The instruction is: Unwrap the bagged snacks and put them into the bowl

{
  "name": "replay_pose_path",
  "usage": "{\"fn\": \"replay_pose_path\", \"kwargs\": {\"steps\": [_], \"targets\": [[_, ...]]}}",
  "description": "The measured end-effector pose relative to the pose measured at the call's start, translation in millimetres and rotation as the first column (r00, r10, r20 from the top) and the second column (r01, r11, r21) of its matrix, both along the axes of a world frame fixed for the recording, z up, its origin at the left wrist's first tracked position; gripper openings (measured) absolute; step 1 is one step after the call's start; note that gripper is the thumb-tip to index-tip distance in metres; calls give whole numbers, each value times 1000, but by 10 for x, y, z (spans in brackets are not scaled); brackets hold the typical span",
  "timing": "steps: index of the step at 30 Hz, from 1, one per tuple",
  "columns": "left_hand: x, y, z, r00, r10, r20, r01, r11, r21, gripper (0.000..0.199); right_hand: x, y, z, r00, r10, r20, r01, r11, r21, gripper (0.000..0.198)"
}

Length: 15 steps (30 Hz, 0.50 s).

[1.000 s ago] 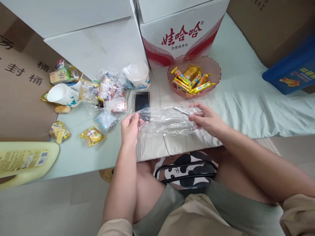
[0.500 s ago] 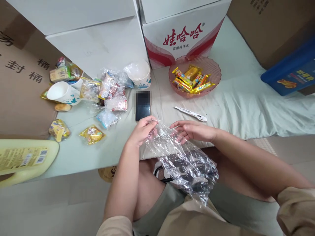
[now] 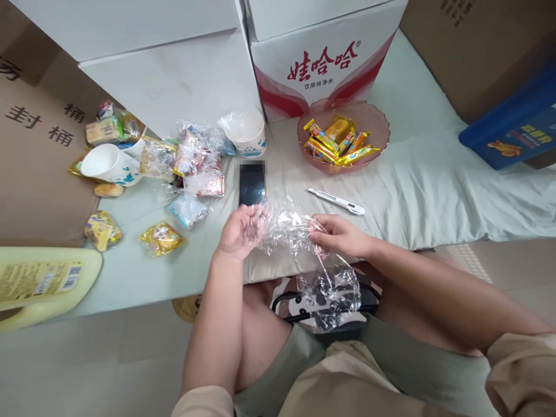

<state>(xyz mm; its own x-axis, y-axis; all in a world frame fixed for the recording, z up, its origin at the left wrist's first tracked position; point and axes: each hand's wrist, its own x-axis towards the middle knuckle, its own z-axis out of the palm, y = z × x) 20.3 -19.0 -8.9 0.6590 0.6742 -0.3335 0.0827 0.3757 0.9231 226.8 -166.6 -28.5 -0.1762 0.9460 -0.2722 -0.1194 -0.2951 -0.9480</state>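
A clear plastic bag (image 3: 286, 229) is stretched and crumpled between my two hands, its loose end hanging over my lap. My left hand (image 3: 238, 231) is closed on one end, just in front of a dark phone (image 3: 252, 186). My right hand (image 3: 341, 234) pinches the bag farther to the right. Behind that hand lies a white utility knife (image 3: 336, 201) on the pale green cloth. Beyond the knife stands a pink glass bowl (image 3: 377, 136) with several yellow-wrapped snacks (image 3: 339, 139) in it.
Paper cups (image 3: 108, 165) and a heap of wrapped snacks (image 3: 197, 159) sit at the left. A white carton (image 3: 321, 69) stands behind the bowl. A yellow jug (image 3: 47, 284) is at the near left, a blue container (image 3: 512, 121) at the right.
My right hand has closed on the bag, its fingers earlier spread against it. The bag is gathered up, and its hanging end is shorter. My left hand has shifted slightly left.
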Motion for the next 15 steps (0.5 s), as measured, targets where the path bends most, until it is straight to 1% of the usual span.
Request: {"fn": "replay_pose_path", "kwargs": {"steps": [2,3,4,6,8,9,11,13,15], "targets": [[80,-87,-2,990,90,109,-98,992,80,75,-10,8,-8,996,-80,-29,81,996,22,36],[129,-140,-10,984,83,158,-102,988,115,81,-16,13,-15,992,-124,-38,125,991,38,36],[180,-194,-23,979,40,198,-68,988,137,82,-20,18,-23,985,-165,-43,168,985,51,35],[272,-288,-65,973,-101,209,73,988,139,70,-22,29,-42,968,-245,-50,247,967,57,33],[335,-344,-114,972,-200,126,192,979,74,53,-10,38,-60,954,-291,-66,294,955,29,31],[352,-354,-137,974,-217,66,216,976,31,45,2,41,-66,951,-299,-81,301,954,8,31],[361,-345,-168,979,-200,-47,199,980,-29,33,34,45,-69,949,-299,-97,298,954,-27,33],[339,-311,-176,975,-188,-115,185,982,-36,29,69,47,-64,953,-295,-66,293,955,-35,34],[297,-275,-164,967,-213,-137,211,977,-31,30,94,46,-63,955,-296,-17,295,955,-31,35]]}}
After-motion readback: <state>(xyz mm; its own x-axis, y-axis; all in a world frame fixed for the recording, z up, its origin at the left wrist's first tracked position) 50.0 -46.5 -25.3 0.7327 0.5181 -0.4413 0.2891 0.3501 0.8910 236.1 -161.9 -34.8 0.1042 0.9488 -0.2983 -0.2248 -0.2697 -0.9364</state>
